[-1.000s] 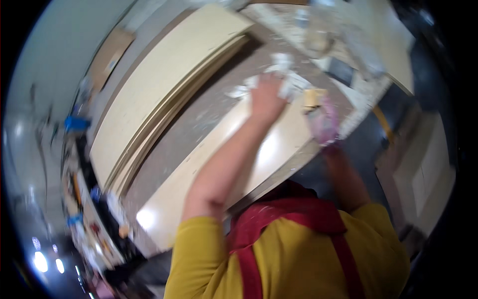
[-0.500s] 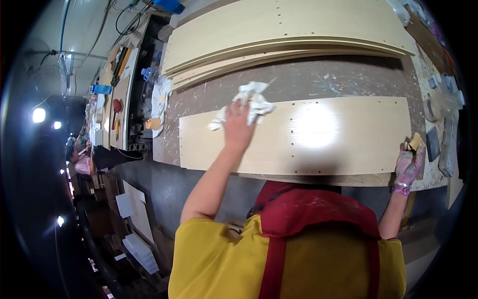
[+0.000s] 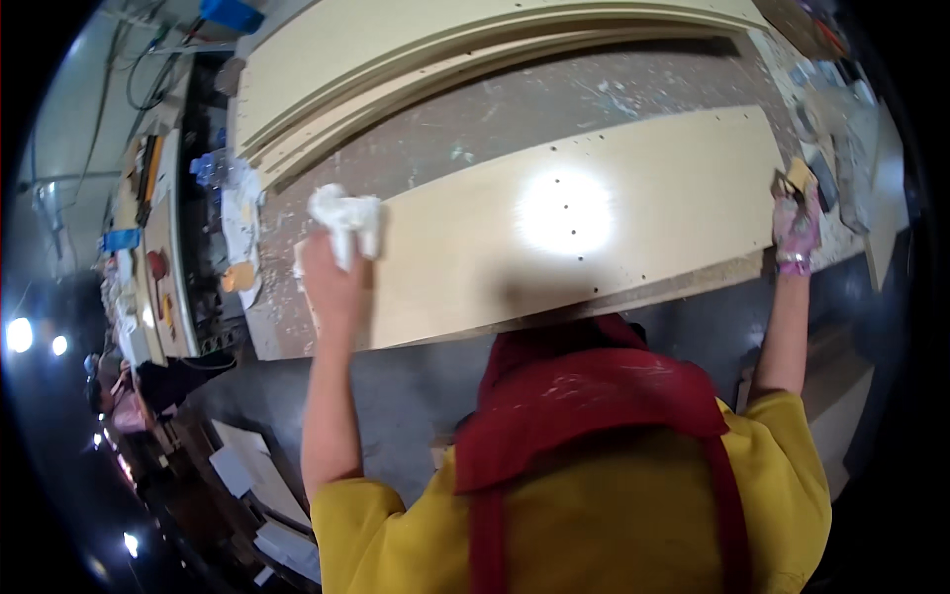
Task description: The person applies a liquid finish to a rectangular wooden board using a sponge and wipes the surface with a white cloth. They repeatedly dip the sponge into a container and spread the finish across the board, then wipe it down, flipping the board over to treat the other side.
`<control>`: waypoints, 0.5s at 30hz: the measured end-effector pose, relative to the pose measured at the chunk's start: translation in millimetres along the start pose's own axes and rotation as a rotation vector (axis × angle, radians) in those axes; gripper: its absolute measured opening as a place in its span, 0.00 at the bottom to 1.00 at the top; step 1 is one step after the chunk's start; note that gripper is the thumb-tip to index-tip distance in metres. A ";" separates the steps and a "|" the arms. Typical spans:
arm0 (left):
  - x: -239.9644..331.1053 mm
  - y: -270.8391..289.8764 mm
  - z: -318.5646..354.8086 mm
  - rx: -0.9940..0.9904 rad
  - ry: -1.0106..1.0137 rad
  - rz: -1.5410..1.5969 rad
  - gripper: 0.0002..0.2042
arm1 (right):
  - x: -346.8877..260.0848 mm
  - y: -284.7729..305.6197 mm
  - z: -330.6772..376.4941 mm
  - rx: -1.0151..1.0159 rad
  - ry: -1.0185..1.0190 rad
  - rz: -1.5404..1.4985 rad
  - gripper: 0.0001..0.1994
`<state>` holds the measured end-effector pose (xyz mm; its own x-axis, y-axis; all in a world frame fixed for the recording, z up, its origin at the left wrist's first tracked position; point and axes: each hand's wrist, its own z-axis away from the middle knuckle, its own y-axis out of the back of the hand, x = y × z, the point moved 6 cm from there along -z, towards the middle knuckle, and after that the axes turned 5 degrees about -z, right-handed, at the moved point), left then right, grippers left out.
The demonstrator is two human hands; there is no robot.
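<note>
A long pale wood panel (image 3: 445,238) with small dark holes lies along the near side of the worktable. At its left end, my bare left hand (image 3: 334,282) is closed on a crumpled white cloth (image 3: 346,216), part of which sticks out beyond the fingers. My right hand (image 3: 797,228), in a stained pink glove, is at the panel's right end. Its fingers are closed around a small tan piece (image 3: 800,175), whose kind I cannot make out.
More pale panels (image 3: 396,89) are stacked across the table's far side. Paint-flecked bare tabletop (image 3: 426,148) shows between stack and panel. An orange cup-like thing (image 3: 238,277) stands at the left edge. A side bench (image 3: 163,238) with tools is further left; a person (image 3: 124,396) is beyond.
My left hand has slid the cloth leftward along the panel to its left end. My right hand remains at the right end with the tan piece. The whole view has shifted and tilted.
</note>
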<state>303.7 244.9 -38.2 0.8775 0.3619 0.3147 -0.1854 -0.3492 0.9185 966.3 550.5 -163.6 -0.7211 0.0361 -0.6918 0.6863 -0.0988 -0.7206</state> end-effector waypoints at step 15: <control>-45.6 -12.5 104.5 -0.021 0.285 -0.119 0.23 | 9.8 -58.2 17.4 0.059 -0.070 0.052 0.12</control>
<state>312.3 142.5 -89.1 0.7345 0.6284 0.2562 -0.1006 -0.2725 0.9569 917.6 539.3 -127.6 -0.6909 -0.0398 -0.7219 0.7178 -0.1571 -0.6783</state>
